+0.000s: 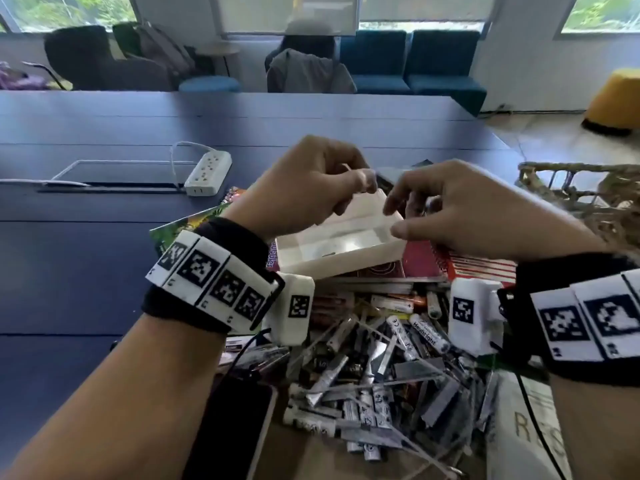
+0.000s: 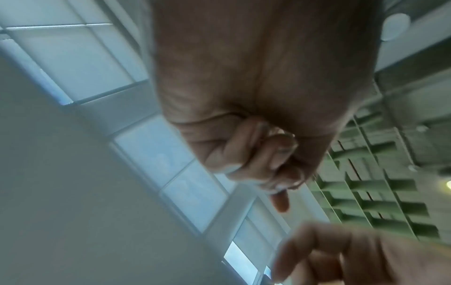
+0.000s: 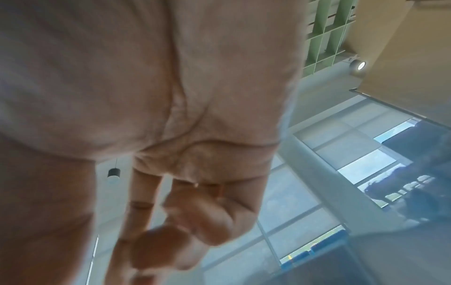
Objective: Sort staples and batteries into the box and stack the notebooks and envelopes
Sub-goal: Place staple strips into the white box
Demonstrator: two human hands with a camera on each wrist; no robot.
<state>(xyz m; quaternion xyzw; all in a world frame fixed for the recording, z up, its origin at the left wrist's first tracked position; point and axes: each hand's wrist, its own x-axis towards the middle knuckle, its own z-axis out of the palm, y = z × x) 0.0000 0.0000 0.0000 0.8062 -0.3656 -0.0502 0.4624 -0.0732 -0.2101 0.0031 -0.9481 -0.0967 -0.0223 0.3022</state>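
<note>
White plastic, the box [image 1: 341,237] sits on the notebooks [image 1: 429,268], just beyond the heap of batteries [image 1: 377,368] so sorted pieces drop in easily. Above its far wall the left hand [image 1: 308,181] pinches something thin, perhaps a staple strip. Beside it, the right hand [image 1: 464,209] hovers over the box's right corner, fingers loosely curled, holding nothing.

Light: daylight, windows [image 1: 72,10] at 12 o'clock
Blur: wrist views soft; palms close
Edges: wide-angle bending
</note>
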